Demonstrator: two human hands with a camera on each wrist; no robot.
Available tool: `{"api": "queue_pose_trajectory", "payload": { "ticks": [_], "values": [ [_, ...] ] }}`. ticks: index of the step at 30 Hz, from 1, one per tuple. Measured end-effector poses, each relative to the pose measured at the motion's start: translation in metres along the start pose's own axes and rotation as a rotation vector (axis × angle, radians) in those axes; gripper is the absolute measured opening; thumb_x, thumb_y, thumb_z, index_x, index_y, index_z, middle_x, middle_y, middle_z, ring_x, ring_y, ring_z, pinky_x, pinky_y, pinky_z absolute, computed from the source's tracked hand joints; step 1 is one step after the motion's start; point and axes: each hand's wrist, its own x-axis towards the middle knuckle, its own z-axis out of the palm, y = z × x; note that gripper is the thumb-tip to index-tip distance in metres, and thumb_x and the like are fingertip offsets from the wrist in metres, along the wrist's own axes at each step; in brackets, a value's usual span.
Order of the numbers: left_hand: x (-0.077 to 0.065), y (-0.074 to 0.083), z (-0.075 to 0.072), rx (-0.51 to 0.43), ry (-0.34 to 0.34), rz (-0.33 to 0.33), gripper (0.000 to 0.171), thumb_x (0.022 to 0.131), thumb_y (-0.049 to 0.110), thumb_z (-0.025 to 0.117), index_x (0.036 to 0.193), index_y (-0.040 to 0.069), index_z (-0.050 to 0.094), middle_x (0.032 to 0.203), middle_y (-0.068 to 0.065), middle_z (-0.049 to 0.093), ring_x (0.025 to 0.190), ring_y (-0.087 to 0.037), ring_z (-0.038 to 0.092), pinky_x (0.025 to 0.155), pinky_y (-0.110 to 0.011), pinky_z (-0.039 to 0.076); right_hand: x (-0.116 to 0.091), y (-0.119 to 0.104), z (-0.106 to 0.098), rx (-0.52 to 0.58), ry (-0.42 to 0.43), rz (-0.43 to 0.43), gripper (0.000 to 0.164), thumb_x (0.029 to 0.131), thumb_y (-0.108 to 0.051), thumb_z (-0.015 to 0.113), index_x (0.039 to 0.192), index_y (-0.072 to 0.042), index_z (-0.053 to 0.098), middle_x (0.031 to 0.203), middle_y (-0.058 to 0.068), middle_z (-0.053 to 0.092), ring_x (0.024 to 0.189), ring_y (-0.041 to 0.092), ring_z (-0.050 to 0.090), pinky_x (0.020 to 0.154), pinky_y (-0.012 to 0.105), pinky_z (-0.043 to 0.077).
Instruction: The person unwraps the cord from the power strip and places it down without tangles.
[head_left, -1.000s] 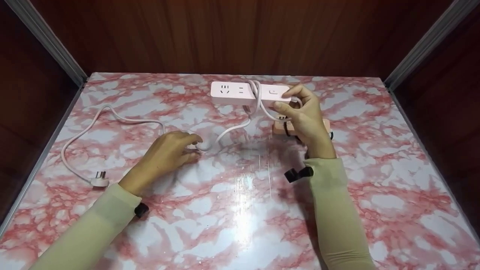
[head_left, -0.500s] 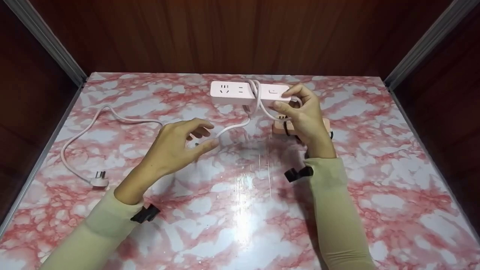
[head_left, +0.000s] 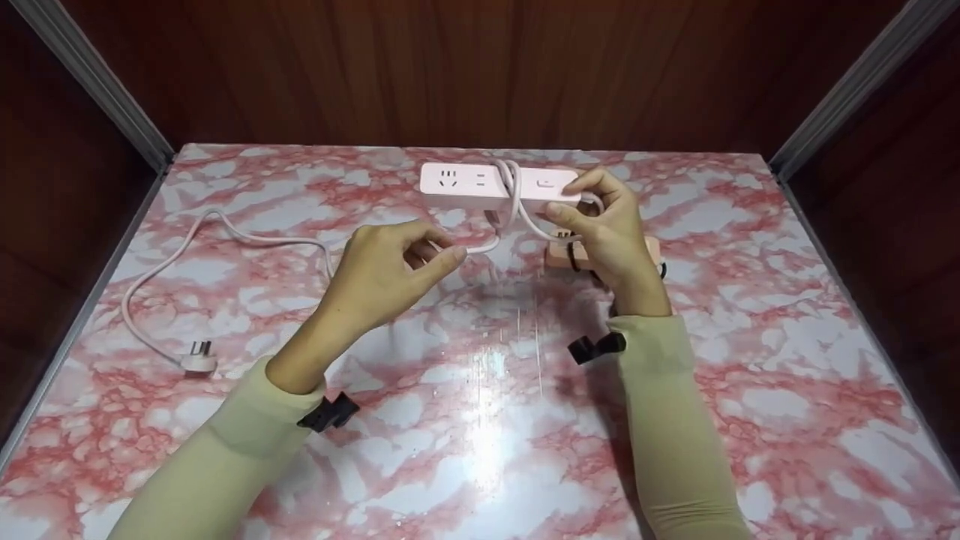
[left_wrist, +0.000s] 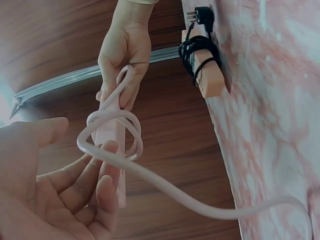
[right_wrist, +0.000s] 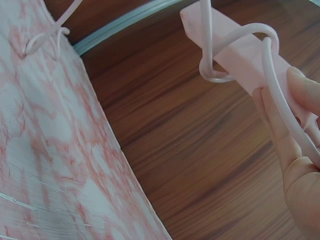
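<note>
My right hand (head_left: pixel 611 236) grips the right end of a pale pink power strip (head_left: pixel 461 180), holding it raised over the back of the table. A matching cord (head_left: pixel 484 246) leaves that end and loops around the strip's middle. My left hand (head_left: pixel 390 270) is at the cord just below the loop. In the left wrist view, its thumb (left_wrist: pixel 52 131) stands apart from the bent fingers, and the cord (left_wrist: pixel 165 187) passes right at the fingertips (left_wrist: pixel 109 146). The rest of the cord trails left to a three-pin plug (head_left: pixel 198 361) on the table.
Behind my right wrist lies an orange power strip (left_wrist: pixel 212 82) wound with black cord (left_wrist: pixel 187 55), its black plug (left_wrist: pixel 204 16) beside it. The table (head_left: pixel 772 405) has a red and white marbled top. Dark wood-grain panels (head_left: pixel 480 75) enclose its back and sides.
My left hand has moved right and up along the cord toward the wrapped strip, its fingers spreading on the way. My right hand and the strip have stayed in place.
</note>
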Motion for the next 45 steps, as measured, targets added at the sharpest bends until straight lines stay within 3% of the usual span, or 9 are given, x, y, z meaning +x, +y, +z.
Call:
{"api": "queue_pose_trajectory", "payload": {
  "ticks": [8, 17, 22, 29, 38, 45],
  "values": [
    [0.003, 0.004, 0.005, -0.030, 0.011, 0.008, 0.018, 0.091, 0.034, 0.066, 0.091, 0.020, 0.077, 0.077, 0.009, 0.069, 0.070, -0.006, 0.062, 0.067, -0.027, 0.051, 0.001, -0.001, 0.002, -0.039, 0.012, -0.007, 0.027, 0.073, 0.008, 0.081, 0.088, 0.002, 0.060, 0.092, 0.012, 0.057, 0.073, 0.017, 0.058, 0.065, 0.024, 0.052],
    [0.003, 0.002, 0.009, -0.105, -0.150, -0.050, 0.019, 0.093, 0.035, 0.066, 0.095, 0.021, 0.078, 0.075, 0.010, 0.068, 0.066, -0.008, 0.060, 0.063, -0.029, 0.049, 0.000, -0.001, 0.002, -0.025, 0.007, 0.001, 0.026, 0.074, 0.008, 0.080, 0.088, 0.002, 0.060, 0.092, 0.013, 0.057, 0.072, 0.018, 0.060, 0.061, 0.025, 0.054],
    [0.003, 0.002, 0.012, -0.137, -0.190, -0.063, 0.016, 0.093, 0.036, 0.066, 0.090, 0.024, 0.077, 0.072, 0.008, 0.066, 0.063, -0.010, 0.055, 0.059, -0.030, 0.046, -0.002, -0.001, 0.001, -0.010, 0.007, 0.002, 0.026, 0.075, 0.009, 0.079, 0.089, 0.002, 0.059, 0.093, 0.014, 0.056, 0.075, 0.020, 0.062, 0.063, 0.027, 0.056],
    [0.005, -0.001, 0.018, -0.168, -0.184, -0.058, 0.016, 0.093, 0.035, 0.066, 0.091, 0.023, 0.075, 0.074, 0.007, 0.067, 0.066, -0.010, 0.057, 0.062, -0.030, 0.047, -0.002, -0.002, -0.001, -0.010, 0.021, -0.008, 0.027, 0.074, 0.008, 0.080, 0.088, 0.001, 0.058, 0.095, 0.015, 0.055, 0.075, 0.018, 0.061, 0.064, 0.026, 0.056],
    [0.005, 0.000, 0.021, -0.185, -0.105, -0.033, 0.012, 0.094, 0.030, 0.067, 0.089, 0.022, 0.074, 0.072, 0.008, 0.067, 0.063, -0.009, 0.059, 0.058, -0.029, 0.047, -0.002, -0.004, -0.002, 0.061, 0.026, -0.021, 0.026, 0.074, 0.011, 0.078, 0.087, 0.002, 0.058, 0.097, 0.015, 0.056, 0.077, 0.019, 0.061, 0.065, 0.025, 0.055],
    [0.004, 0.004, 0.023, -0.120, -0.047, -0.006, 0.011, 0.093, 0.028, 0.068, 0.087, 0.021, 0.073, 0.071, 0.009, 0.065, 0.062, -0.009, 0.056, 0.062, -0.030, 0.046, -0.001, -0.007, 0.000, 0.132, -0.018, -0.057, 0.025, 0.077, 0.017, 0.072, 0.089, 0.001, 0.057, 0.098, 0.016, 0.056, 0.086, 0.024, 0.064, 0.071, 0.031, 0.058]
  ]
}}
